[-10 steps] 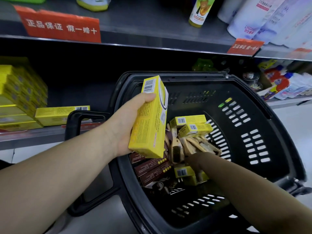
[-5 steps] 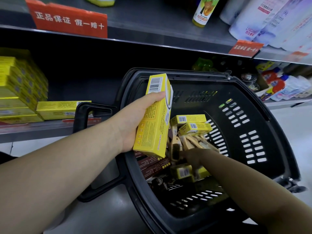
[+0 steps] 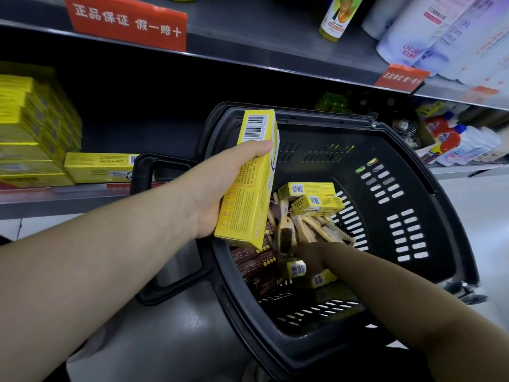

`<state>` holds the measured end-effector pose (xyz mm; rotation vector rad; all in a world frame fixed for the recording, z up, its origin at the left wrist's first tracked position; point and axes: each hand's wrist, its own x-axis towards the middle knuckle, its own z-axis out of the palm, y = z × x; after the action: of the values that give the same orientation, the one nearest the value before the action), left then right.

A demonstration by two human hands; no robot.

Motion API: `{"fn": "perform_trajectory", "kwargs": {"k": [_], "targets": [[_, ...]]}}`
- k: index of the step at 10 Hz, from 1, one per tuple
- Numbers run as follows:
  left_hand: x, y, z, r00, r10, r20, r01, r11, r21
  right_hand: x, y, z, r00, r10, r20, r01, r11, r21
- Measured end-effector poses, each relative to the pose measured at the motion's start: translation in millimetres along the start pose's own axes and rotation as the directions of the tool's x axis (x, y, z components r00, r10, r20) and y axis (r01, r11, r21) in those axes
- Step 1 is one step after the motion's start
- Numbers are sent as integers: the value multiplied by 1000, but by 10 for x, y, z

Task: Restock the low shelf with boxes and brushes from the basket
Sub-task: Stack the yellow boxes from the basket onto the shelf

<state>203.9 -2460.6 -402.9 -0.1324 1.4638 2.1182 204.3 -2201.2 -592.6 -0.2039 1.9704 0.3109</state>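
Left hand (image 3: 217, 186) is gripping a tall yellow box (image 3: 248, 194), thumb lying across its face just below the barcode, and is holding it upright, slightly tilted, over the left rim of the black basket (image 3: 413, 150). Right hand (image 3: 311, 256) is reaching down into the basket, sitting in shadow among small yellow boxes (image 3: 311, 188), brown boxes (image 3: 253, 260) and wooden brushes (image 3: 286, 232); whether its fingers are closing on anything cannot be told. Low shelf (image 3: 55, 199) at left is carrying stacked yellow boxes (image 3: 30, 125).
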Motion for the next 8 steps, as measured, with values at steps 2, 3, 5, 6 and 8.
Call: {"fn": "perform_trajectory", "kwargs": {"k": [2,3,5,6,8], "targets": [[137,122,-114,984,-161,80,155,985,79,76,-173,-49,986,-130,-102,93,946,-310],[178,117,-95,970,-244,-14,244,965,99,-143,-184,-316,944,-168,-286,125,979,-163],[195,41,-247,963,-267,-34,267,964,3,-1066,-113,-743,483,-75,-872,563,790,244],[205,75,-292,969,-234,-83,227,970,-89,-1402,-222,-833,142,-60,-988,640,767,46],[121,121,-441,970,-229,85,243,940,-240,-1548,-621,-853,-269,-134,-954,642,713,-281]]}}
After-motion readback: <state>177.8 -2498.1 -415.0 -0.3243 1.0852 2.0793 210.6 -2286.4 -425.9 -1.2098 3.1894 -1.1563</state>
